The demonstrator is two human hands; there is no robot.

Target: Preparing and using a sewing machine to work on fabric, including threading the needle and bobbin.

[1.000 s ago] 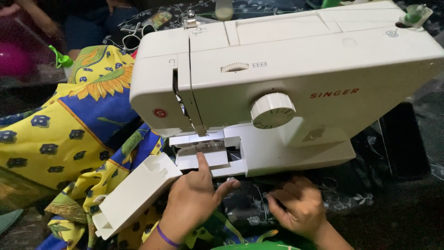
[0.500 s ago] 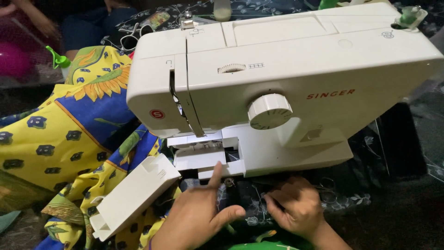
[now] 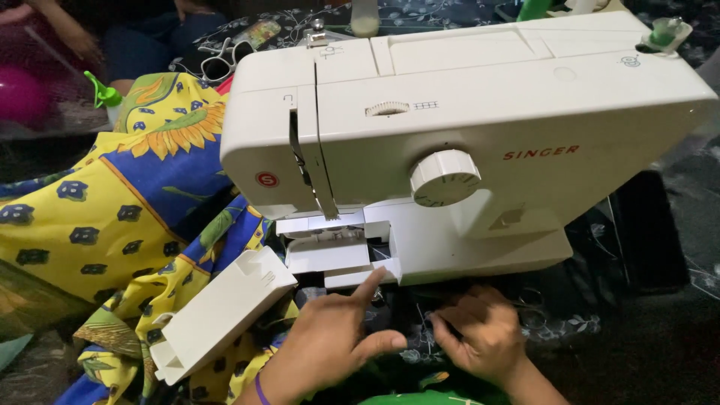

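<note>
Sewing machine [image 3: 465,142] on, seemingly, dark cloth [image 3: 645,352]

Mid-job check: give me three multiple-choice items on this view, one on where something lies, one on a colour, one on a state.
1. Where does the detached white tray lie?
A. left of the left hand, on the fabric
B. on top of the machine
C. behind the machine

2. What colour is the sewing machine?
A. black
B. white
C. green

3. What state is the bobbin compartment under the needle in?
A. covered by the tray
B. open, insides showing
C. hidden under fabric

Answers: 1 A, the tray rests on the yellow and blue fabric beside that hand. 2 B, the body is white. 3 B, the tray is off and the front flap hangs down by the forefinger.
</note>
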